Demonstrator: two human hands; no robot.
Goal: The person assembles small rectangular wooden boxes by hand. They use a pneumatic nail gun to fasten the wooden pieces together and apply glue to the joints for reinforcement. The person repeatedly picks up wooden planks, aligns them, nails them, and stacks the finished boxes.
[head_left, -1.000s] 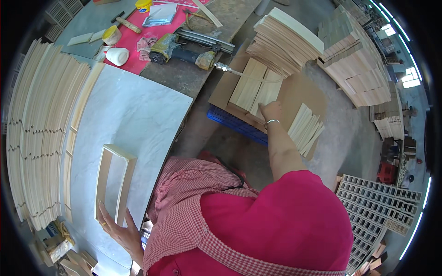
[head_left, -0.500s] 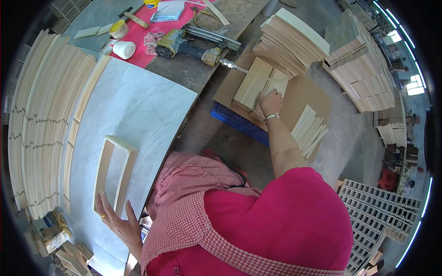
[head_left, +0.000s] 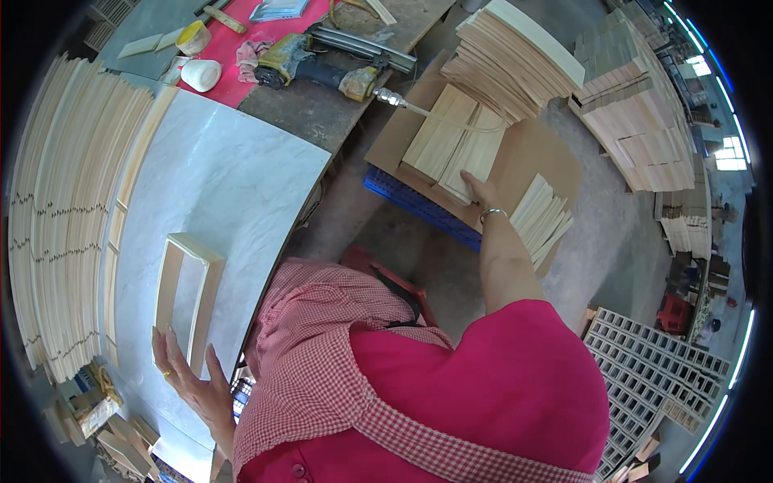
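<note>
Since a moment ago the right hand [head_left: 477,187] has slid onto the thin wooden slats [head_left: 451,145] on the cardboard sheet [head_left: 531,153], fingers seemingly spread flat on top, while the left hand [head_left: 187,372], fingers apart, steadies the light, stiff wooden frame [head_left: 187,296]; the slats are best pinched by their long edges.

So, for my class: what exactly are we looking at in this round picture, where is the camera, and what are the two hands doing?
The camera sits on a person's head and looks down, so the wide lens bends the edges. No machine here, just two bare hands. The left hand lies flat on a pale worktop, beside the near end of an open wooden frame. The right hand reaches out to a stack of thin wooden boards lying on cardboard. A nail gun lies on the bench beyond.
</note>
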